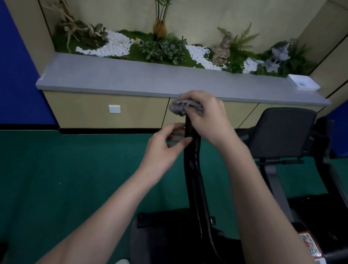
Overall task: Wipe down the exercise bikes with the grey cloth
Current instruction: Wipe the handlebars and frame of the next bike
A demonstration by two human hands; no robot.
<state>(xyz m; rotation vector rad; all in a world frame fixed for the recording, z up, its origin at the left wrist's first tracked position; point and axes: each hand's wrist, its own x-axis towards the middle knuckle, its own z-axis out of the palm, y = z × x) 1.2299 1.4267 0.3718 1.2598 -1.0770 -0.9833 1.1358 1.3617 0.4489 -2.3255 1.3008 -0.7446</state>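
The crumpled grey cloth (pixel 179 108) is gripped in the right hand (pixel 208 116), fingers curled round it, atop the glossy black upright handlebar (pixel 193 167) of an exercise bike. The handlebar is pinched just below by the left hand (pixel 164 150). Writing on a red-and-white label (pixel 310 245) is illegible. A black seat back (pixel 280 131) stands to the right, before a grey countertop (pixel 131 76).

Left of the black upright bar (pixel 193 178), the green floor (pixel 54 172) lies open as far as the cabinet (pixel 83 112), so a hand has room to come in from that side. The bar's top is taken up by the right hand (pixel 206 111) gripping the grey cloth (pixel 179 108), and the left hand (pixel 164 146) holds the bar just below. The right side is crowded: a dark seat back (pixel 283 130) stands near, with a curved black frame (pixel 335 184) beyond it. Behind, the grey counter (pixel 131 76) juts out over the cabinet.
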